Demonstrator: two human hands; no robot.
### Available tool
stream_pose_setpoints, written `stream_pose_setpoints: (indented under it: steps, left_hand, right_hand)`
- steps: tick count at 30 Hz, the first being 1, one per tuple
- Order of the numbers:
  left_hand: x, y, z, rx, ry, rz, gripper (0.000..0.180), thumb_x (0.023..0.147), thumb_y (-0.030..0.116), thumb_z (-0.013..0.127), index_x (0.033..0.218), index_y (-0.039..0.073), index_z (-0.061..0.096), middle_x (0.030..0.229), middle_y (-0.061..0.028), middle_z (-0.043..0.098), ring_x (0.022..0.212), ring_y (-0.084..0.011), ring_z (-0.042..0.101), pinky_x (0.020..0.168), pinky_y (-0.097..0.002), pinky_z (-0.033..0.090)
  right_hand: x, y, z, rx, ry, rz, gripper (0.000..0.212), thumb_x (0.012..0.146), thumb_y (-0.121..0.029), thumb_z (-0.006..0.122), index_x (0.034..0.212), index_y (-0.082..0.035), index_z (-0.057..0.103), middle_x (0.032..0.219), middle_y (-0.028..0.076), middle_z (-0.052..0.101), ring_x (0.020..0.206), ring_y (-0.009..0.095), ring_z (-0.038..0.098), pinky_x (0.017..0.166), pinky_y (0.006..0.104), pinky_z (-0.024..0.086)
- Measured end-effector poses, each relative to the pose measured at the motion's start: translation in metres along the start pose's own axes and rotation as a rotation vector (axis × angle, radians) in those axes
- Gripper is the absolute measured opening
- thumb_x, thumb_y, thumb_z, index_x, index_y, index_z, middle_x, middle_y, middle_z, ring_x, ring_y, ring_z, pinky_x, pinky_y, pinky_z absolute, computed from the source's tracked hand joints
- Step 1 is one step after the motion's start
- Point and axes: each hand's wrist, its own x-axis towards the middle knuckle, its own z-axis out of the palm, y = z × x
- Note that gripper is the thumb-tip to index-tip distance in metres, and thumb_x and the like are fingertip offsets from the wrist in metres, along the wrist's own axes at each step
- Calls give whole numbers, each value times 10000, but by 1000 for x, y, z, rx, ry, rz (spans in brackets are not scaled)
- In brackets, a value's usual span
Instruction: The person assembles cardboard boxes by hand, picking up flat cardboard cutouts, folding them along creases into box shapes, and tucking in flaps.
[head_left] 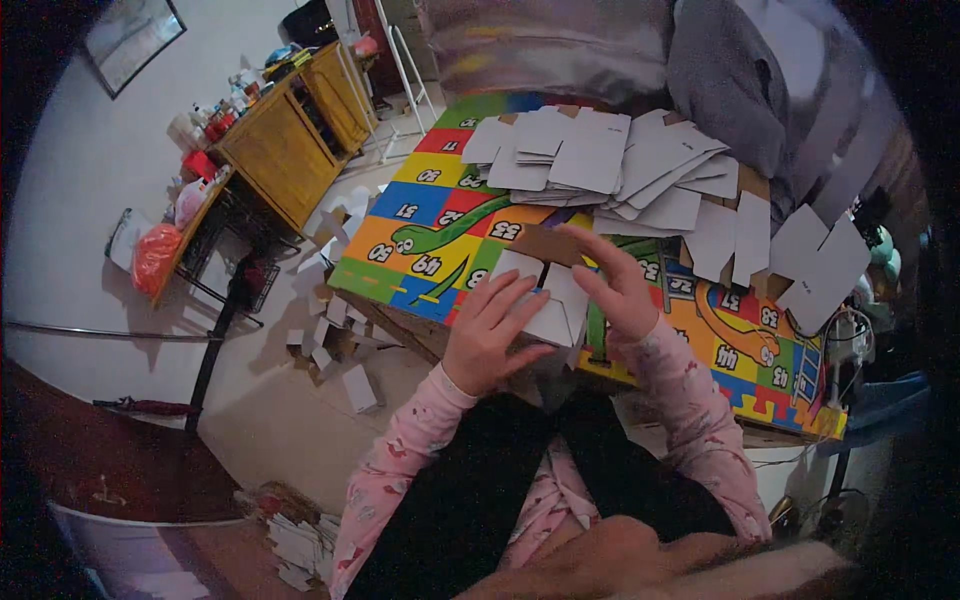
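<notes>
A partly folded white carton (545,312) with a brown inner flap lies in front of me near the close edge of the table. My left hand (490,335) rests on its left side, fingers stretched and apart across the white panel. On the other side, my right hand (625,290) is open, its thumb and fingers spread about the carton's right edge. The right fingertips are close to the brown flap (550,243); whether they touch it I cannot tell. Flat white carton blanks (575,150) are piled loosely beyond my hands.
A colourful board-game mat (420,225) covers the low table. More blanks (815,260) lie at its right end. Several folded small boxes (360,388) are scattered on the floor at left. A wooden cabinet (275,150) stands at the far left, a grey sofa (550,50) behind.
</notes>
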Motion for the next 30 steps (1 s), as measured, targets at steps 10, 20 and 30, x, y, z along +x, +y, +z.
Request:
stream_pose_setpoints:
  steps: [10,20,30]
  left_hand:
    - [4,-10,1,-49,18,46,599,755,392,720,1272,121,587,1327,-68,550,1233,-284,501,1060,-443,376]
    - [8,-13,4,-64,2,45,546,756,396,720,1213,113,628,1280,-78,580,1226,-286,504,1055,-442,381]
    - [-4,-18,10,-90,51,56,511,739,382,741,1148,86,662,1293,-108,560,1242,-319,481,1047,-465,382]
  right_hand:
    - [14,12,-3,78,-286,145,533,829,-99,541,1357,-33,516,1351,117,553,1128,216,551,950,290,414]
    - [14,7,1,8,-313,-162,504,861,-130,499,1354,-30,524,1341,146,554,1103,227,565,904,293,437]
    - [9,10,2,-28,-282,-95,381,854,-135,597,1215,-19,637,1322,178,569,1133,279,578,932,340,463]
